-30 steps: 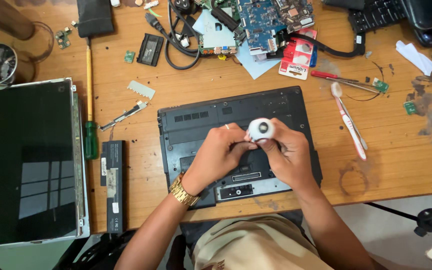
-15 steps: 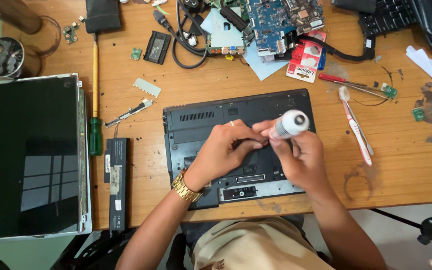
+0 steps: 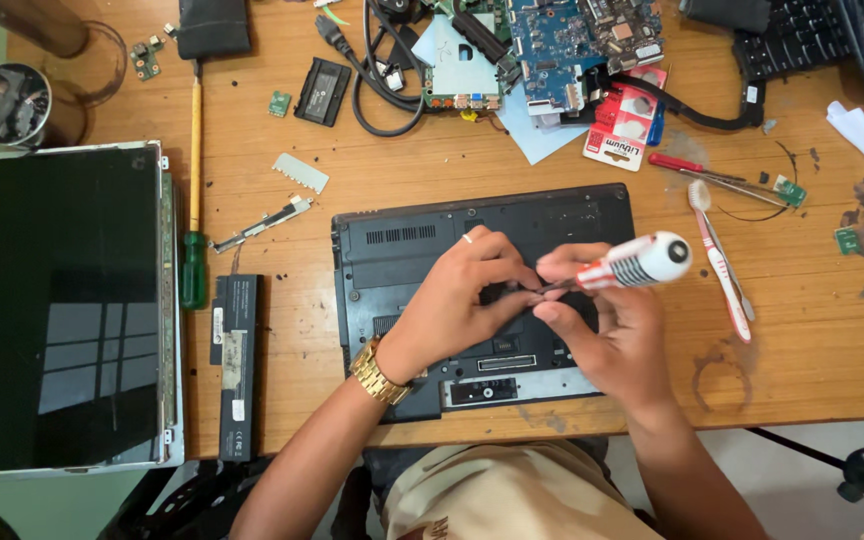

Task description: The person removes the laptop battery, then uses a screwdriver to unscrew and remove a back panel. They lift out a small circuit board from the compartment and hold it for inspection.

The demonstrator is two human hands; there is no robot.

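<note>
Detached flat black laptop screen panel point(image 3: 72, 305): lay at the far left of the wooden table point(image 3: 812, 350), its glass facing up and reflecting a window.
Round metal tin point(image 3: 7, 102): stood near the table's top left corner, above the panel.
Long screwdriver with a yellow shaft and green handle point(image 3: 193, 200): lay just right of the panel, handle towards the person.
Long black rectangular battery pack point(image 3: 236, 365): lay below that screwdriver, between the panel and the laptop.
Small silver metal bracket point(image 3: 262, 223): lay slantwise on the wood, near the laptop's upper left corner.
Black laptop base turned underside up point(image 3: 402, 240): lay in the middle of the table, straight in front of the person, its vent slots showing at upper left.
Left hand point(image 3: 462, 300): rested on the laptop underside, a gold watch at the wrist and a ring on one finger; fingertips pinched together at the screwdriver's tip. Whether they gripped a screw could not be told.
Right hand point(image 3: 612, 330): fingers curled closed around the screwdriver, thumb and forefinger at its shaft.
Screwdriver with a white, red and black striped handle point(image 3: 637, 264): tilted nearly level over the laptop, handle out to the right, tip pointing left between both hands.
Blue circuit boards and black cables point(image 3: 552, 40): heaped at the top of the table, above the laptop.
White and red toothbrush point(image 3: 720, 262): lay on the wood just right of the laptop.
</note>
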